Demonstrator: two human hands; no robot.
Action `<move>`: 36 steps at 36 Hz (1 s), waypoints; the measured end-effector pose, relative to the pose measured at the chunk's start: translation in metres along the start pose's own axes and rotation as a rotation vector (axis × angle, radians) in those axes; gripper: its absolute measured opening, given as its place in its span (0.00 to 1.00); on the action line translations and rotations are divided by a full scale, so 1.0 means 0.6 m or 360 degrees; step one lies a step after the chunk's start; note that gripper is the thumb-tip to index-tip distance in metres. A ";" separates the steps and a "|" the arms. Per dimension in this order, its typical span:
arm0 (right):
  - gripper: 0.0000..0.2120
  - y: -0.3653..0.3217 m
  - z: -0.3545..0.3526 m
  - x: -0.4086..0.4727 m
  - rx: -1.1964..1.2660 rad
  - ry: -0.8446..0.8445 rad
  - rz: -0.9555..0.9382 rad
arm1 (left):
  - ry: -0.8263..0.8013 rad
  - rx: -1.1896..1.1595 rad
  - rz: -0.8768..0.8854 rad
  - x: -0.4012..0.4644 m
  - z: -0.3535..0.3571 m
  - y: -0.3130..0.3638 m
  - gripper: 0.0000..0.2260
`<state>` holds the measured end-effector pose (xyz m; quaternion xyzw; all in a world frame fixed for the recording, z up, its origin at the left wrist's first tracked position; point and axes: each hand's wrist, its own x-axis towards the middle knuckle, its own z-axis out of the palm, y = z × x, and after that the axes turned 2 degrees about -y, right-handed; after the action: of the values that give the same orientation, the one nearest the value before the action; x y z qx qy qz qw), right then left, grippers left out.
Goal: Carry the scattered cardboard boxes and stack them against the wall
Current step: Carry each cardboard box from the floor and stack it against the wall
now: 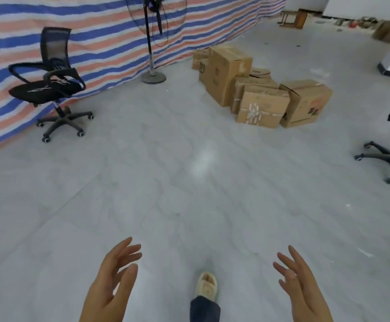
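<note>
Several brown cardboard boxes lie in a loose cluster on the grey floor ahead and to the right: a tall box [225, 73] nearest the striped tarp wall [96, 31], a taped box [262, 109] in front, and a tilted box [305, 102] on the right. Smaller boxes sit between them. My left hand [112, 282] and my right hand [303, 287] are held out low in front of me, palms facing each other, fingers straight, holding nothing. Both are far from the boxes.
A black office chair [49, 84] stands by the tarp at left. A pedestal fan [153, 75] stands by the tarp, near the boxes. Another chair's base [389, 156] is at the right edge. My shoe [206, 287] steps forward. More clutter and a box [389, 31] lie far back.
</note>
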<state>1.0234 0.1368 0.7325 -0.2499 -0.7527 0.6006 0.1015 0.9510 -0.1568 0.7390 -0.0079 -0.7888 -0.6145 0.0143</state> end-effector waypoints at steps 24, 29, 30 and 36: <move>0.17 -0.115 0.024 0.671 -0.0127 0.0249 0.0071 | -0.0268 -0.0018 0.0016 0.678 0.317 0.046 0.18; 0.17 -0.140 0.043 0.828 -0.0137 0.0332 0.0084 | -0.0332 -0.0017 0.0034 0.849 0.379 0.047 0.18; 0.17 -0.150 0.047 0.861 -0.0132 0.0346 0.0080 | -0.0348 -0.0017 0.0039 0.888 0.392 0.052 0.18; 0.17 -0.218 0.068 1.048 -0.0112 0.0457 0.0043 | -0.0452 0.0028 0.0160 1.110 0.474 0.109 0.17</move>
<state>0.4347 0.3952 0.7541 -0.3469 -0.7474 0.5333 0.1913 0.2837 0.1314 0.7545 -0.1342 -0.7869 -0.5986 -0.0665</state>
